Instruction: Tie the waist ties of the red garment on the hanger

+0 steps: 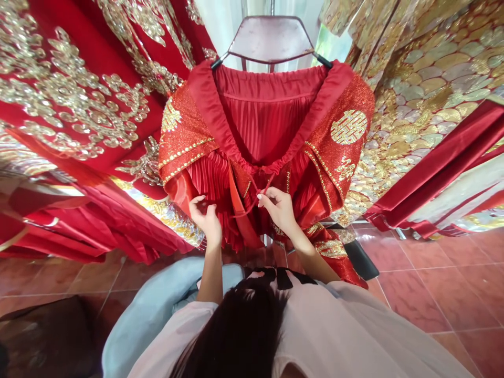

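A red pleated skirt hangs from a dark hanger, and everything else sits around it. Its waistband is open toward the camera, showing the pleated lining inside, and glittery red panels with gold emblems flank the opening on both sides. Just below the front dip of the waistband, thin red ties hang down. The right hand is raised to the skirt's front, below the waistband's low point, its grip pinching one of the ties between thumb and fingertips. The left hand is on the other side of the skirt's front, below the glittery panel there; its fingers are curled and drawn together against the pleats, but whether they actually hold a tie or a fold of cloth cannot be told. The two hands are near each other, apart, with a strip of pleats between them. Left of the skirt hangs a red garment with gold embroidery, its lower folds spreading out toward the floor. Right of the skirt hangs a gold scaled garment with a red satin edge. Below the skirt lies a floor of red tiles, and the skirt's hem hangs close to it. Nearest the camera, below the hands, are the person's dark hair and pale pink top.
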The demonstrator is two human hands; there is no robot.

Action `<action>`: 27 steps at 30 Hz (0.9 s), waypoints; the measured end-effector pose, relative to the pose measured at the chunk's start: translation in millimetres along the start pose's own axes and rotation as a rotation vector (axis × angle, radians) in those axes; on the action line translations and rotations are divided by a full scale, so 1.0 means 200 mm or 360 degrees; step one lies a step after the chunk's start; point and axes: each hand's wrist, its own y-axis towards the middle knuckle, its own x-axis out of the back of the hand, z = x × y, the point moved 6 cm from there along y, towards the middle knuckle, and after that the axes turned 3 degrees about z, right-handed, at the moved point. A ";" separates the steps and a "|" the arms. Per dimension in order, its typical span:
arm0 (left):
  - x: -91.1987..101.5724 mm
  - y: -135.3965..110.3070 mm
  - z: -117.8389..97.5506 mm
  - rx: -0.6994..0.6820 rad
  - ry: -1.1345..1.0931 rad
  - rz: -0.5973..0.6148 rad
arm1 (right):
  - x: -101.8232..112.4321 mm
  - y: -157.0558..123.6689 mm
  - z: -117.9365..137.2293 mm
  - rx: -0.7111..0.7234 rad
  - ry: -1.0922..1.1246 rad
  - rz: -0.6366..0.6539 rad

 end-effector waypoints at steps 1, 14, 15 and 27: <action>-0.06 -0.03 -0.07 -0.0086 -0.0041 0.0119 | -0.01 0.00 0.00 0.0003 -0.0038 0.0022; -0.42 0.05 -0.56 -0.0400 0.0104 0.1127 | 0.32 0.10 0.37 0.0232 -0.0560 0.0076; -0.40 0.12 -0.63 -0.0452 0.0119 0.1098 | 0.38 0.12 0.43 0.0270 -0.0560 0.0087; -0.30 0.48 -0.91 -0.1082 0.0874 0.0298 | 0.87 0.37 0.48 0.0482 -0.0675 -0.0252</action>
